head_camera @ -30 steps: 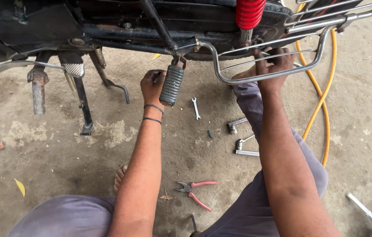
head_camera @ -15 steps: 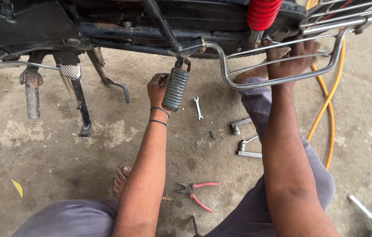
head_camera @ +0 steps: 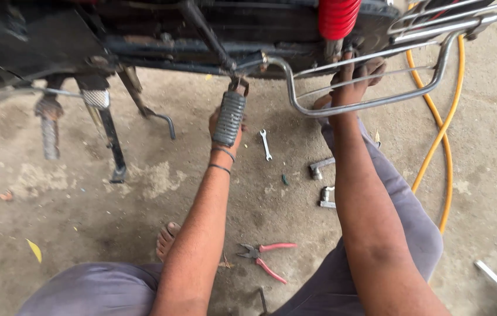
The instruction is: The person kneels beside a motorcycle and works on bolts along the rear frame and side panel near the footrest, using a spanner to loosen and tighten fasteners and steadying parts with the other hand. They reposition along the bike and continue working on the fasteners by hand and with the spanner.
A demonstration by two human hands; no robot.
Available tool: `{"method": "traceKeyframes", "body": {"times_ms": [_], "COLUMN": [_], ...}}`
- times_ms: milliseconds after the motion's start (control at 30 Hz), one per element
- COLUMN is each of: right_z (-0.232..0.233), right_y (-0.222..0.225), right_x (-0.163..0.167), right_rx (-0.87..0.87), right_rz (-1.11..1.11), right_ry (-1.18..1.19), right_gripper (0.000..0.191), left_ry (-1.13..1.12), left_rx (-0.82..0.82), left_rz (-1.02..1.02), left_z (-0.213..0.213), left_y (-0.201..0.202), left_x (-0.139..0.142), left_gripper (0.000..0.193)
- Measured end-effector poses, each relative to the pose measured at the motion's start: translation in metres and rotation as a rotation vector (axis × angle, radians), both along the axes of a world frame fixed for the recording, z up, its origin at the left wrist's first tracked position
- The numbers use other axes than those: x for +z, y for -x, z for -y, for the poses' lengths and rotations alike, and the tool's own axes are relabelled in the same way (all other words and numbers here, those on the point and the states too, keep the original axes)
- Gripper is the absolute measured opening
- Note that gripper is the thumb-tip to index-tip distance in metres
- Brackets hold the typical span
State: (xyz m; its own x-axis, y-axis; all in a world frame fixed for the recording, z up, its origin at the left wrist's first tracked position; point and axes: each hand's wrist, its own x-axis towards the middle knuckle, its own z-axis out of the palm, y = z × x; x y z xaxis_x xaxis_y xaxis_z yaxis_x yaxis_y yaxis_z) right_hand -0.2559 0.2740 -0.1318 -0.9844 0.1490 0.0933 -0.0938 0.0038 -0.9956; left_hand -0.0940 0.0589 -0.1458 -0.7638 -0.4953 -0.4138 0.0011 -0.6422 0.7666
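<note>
Fingers of the left hand (head_camera: 224,124) wrap the ribbed footpeg (head_camera: 229,118), which hangs just left of the chrome guard rail (head_camera: 371,102), long axis near vertical, free end pointing down. The right hand (head_camera: 355,76) curls round that rail's upper bar, below the red spring (head_camera: 338,17).

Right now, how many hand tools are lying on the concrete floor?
4 clearly: a small spanner beside the footpeg, two socket wrenches by the right forearm, red-handled pliers between the knees. Others may be hidden.

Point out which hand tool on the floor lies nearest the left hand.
The small silver open-ended spanner, just right of the left hand. The red-handled pliers lie much farther down, beside the forearm; the two socket wrenches lie farther right.
</note>
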Motion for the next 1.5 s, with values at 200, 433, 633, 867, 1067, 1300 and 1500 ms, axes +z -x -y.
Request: {"method": "traceKeyframes", "body": {"times_ms": [200,433,633,867,1067,1300,1500], "right_z": [-0.028,-0.049,-0.039,-0.06,-0.059,-0.064,-0.056], "right_y": [-0.003,0.015,0.016,0.009,0.029,0.032,0.029], "right_x": [0.02,0.034,0.001,0.039,0.043,0.022,0.016], "right_rx": [-0.004,-0.282,-0.209,-0.07,-0.328,-0.197,-0.241], "right_rz": [-0.251,-0.842,-0.588,-0.157,-0.993,-0.818,-0.873], "right_ry": [-0.347,-0.997,-0.826,-0.912,-1.247,-1.089,-1.022], "right_gripper": [0.049,0.09,0.082,0.094,0.107,0.101,0.108], "left_ry": [0.46,0.493,0.64,0.773,0.934,0.799,0.699], "left_rx": [-0.278,-0.301,-0.35,-0.352,-0.327,-0.357,-0.408], "left_rz": [0.043,0.218,0.11,0.067,0.007,0.124,0.171], "left_z": [-0.014,-0.012,-0.028,-0.059,-0.051,-0.046,-0.052], "left_y": [-0.009,-0.023,-0.02,-0.015,-0.018,-0.01,-0.008], "left_x": [0.011,0.014,0.013,0.033,0.029,0.01,0.002], "left_gripper": [0.013,0.014,0.013,0.011,0.012,0.014,0.015]}}
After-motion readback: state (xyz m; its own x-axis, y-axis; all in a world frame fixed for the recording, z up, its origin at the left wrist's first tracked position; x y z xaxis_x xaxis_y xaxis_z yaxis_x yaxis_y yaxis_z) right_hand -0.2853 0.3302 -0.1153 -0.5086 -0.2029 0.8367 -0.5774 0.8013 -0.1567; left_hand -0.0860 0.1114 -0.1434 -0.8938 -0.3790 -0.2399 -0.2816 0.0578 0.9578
